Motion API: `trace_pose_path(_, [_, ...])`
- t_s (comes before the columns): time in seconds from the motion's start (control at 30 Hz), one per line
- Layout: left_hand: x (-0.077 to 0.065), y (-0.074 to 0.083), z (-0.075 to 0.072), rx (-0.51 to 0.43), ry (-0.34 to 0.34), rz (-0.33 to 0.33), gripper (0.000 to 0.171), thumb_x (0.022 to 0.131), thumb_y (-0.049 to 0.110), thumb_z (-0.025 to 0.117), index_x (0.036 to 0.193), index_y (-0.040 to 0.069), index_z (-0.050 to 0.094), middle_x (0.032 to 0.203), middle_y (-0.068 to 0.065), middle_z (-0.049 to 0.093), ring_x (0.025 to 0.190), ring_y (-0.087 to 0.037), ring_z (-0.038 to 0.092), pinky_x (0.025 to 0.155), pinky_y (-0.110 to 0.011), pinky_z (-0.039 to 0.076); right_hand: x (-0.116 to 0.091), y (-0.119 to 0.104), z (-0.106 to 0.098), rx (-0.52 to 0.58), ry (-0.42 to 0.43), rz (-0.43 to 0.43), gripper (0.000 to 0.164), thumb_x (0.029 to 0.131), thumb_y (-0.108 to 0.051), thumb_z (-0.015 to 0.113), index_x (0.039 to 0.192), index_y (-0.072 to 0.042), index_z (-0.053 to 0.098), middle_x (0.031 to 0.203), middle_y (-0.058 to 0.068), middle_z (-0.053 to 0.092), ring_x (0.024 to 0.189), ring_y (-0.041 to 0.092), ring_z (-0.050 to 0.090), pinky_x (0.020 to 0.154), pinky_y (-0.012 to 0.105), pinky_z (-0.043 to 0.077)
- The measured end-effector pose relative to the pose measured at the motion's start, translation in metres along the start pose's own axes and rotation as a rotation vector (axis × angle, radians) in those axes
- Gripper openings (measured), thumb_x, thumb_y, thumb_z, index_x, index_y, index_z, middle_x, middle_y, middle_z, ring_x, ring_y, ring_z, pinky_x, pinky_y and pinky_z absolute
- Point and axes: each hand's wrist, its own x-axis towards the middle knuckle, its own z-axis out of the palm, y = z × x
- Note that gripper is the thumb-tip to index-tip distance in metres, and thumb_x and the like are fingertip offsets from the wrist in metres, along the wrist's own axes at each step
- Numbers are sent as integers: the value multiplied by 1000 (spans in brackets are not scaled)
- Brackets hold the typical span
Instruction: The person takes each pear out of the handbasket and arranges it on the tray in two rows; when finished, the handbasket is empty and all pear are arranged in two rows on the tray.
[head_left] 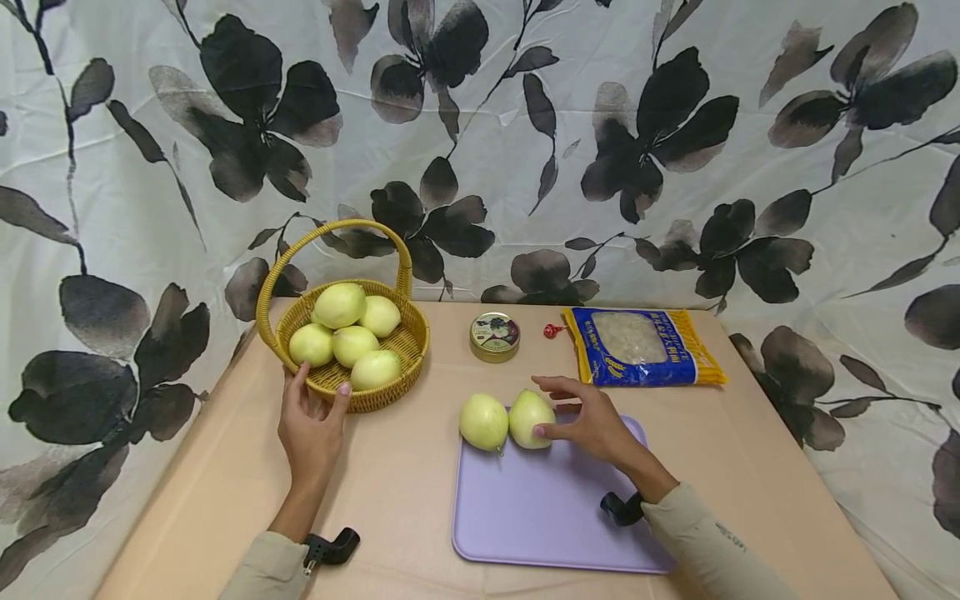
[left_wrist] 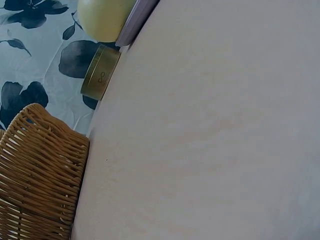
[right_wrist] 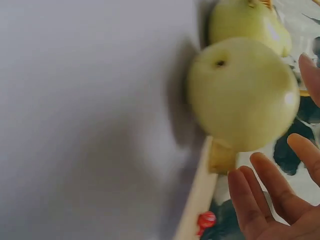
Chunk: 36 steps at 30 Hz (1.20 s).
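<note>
My left hand [head_left: 311, 429] touches the front left side of a yellow wicker basket [head_left: 408, 367], thumb and index finger extended near its rim; the basket holds several pale green pears [head_left: 375, 370]. In the left wrist view only the basket's woven wall [left_wrist: 42, 180] shows, not the hand. Two pears stand side by side at the back edge of a lilac tray [head_left: 540, 525]. Around the right pear [head_left: 528, 421] my right hand [head_left: 592, 421] spreads its fingers and thumb. The right wrist view shows those fingers [right_wrist: 277, 192] loosely apart beside that pear.
A round gold tin [head_left: 495, 337] stands behind the tray. To its right lie a small red-wrapped candy [head_left: 553, 331] and a blue and yellow food packet [head_left: 645, 348]. A flower-patterned cloth [head_left: 540, 125] hangs at the table's back edge.
</note>
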Motion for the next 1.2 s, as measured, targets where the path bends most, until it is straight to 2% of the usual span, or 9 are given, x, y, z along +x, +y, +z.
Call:
trace_pose_path(0.17, [0, -1, 0, -10, 0, 3, 78, 97, 19, 80, 164, 16, 40, 179, -4, 8, 161, -32, 28, 119, -46, 44, 10, -22, -4, -30, 44, -47, 77, 80, -24, 96, 149, -22, 63, 152, 7, 63, 139, 40, 58, 115, 57, 53])
trace_pose_path(0.33, [0, -2, -1, -15, -3, 4, 78, 97, 19, 80, 165, 16, 40, 179, -4, 7, 162, -32, 27, 119, -49, 44, 25, -50, 1, -40, 62, -133, 76, 79, -25, 97, 148, -21, 64, 149, 6, 65, 137, 34, 60, 117, 54, 52])
trace_pose_path(0.53, [0, 0, 0, -19, -2, 2, 78, 98, 19, 79, 165, 15, 40, 180, -7, 7, 161, -35, 27, 119, -45, 44, 44, -84, 23, -47, 53, -217, 75, 81, -27, 96, 148, -20, 64, 150, 2, 64, 142, 28, 58, 120, 54, 49])
trace_pose_path(0.73, [-1, 1, -1, -26, -4, -4, 78, 97, 20, 80, 164, 14, 41, 180, -7, 7, 162, -32, 27, 121, -45, 42, 65, -111, 47, -26, 16, -278, 73, 83, -30, 94, 148, -23, 63, 148, -2, 65, 140, 23, 60, 121, 46, 49])
trace_pose_path(0.97, [-1, 0, -1, -9, -1, -7, 78, 97, 22, 80, 164, 13, 40, 180, -7, 8, 162, -32, 27, 121, -48, 42, 91, -138, 73, -53, -17, -334, 70, 81, -30, 96, 144, -20, 67, 145, 1, 68, 132, 22, 63, 117, 44, 52])
trace_pose_path(1.03, [-1, 1, 0, -4, -1, -4, 78, 97, 22, 80, 164, 13, 40, 180, -6, 8, 162, -32, 27, 121, -47, 42, 98, -144, 80, -46, -37, -343, 70, 81, -28, 96, 144, -18, 67, 145, 2, 68, 132, 22, 64, 117, 44, 52])
trace_pose_path(1.2, [-2, 1, 0, 4, -1, 6, 78, 98, 22, 80, 164, 13, 40, 180, -7, 8, 162, -31, 27, 120, -46, 43, 117, -154, 95, -57, -73, -300, 70, 81, -32, 95, 144, -19, 67, 143, 0, 69, 133, 20, 65, 117, 39, 53])
